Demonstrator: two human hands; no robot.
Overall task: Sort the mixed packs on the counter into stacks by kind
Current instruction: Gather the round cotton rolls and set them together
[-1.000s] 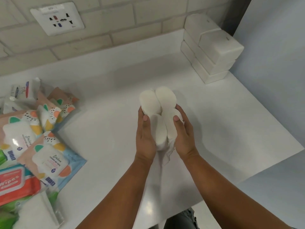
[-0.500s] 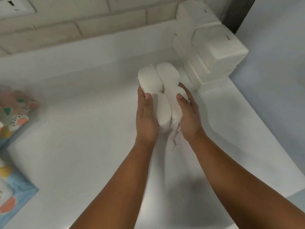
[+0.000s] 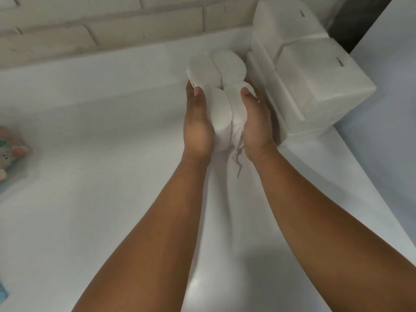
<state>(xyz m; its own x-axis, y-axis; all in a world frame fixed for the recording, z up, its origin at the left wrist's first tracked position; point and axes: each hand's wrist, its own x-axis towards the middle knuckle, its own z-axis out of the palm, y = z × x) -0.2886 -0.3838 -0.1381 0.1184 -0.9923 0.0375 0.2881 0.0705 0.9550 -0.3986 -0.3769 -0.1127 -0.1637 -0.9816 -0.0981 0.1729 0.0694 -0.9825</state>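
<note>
- Since the earlier frames the pack of rolls [image 3: 221, 86] has been carried forward and to the right. It is now held just beside the stack of white packs [image 3: 315, 82]. The patterned packs [image 3: 13, 152] have slipped almost out of view at the left edge.
- Nearest, two bare forearms are stretched forward over the white counter [image 3: 90, 176].
- The left hand [image 3: 197, 129] is pressed against the left side of the pack, with its thumb laid over the top.
- The right hand [image 3: 256, 127] is set against the right side in the same way, thumb on top. The pack is gripped between the two hands, and the other fingers are hidden behind it.
- Four rounded white rolls in a thin wrap can be made out in the pack, two nearer and two farther. A crumpled tail of wrap [image 3: 237, 158] hangs at the near end, between the wrists.
- Whether the underside of the pack touches the counter cannot be told.
- The stack of white packs stands at the far right of the counter, in several layers of rectangular blocks. The back of the right hand is close to its lower packs.
- Farthest back, the counter is bounded by a pale brick wall [image 3: 90, 30].
</note>
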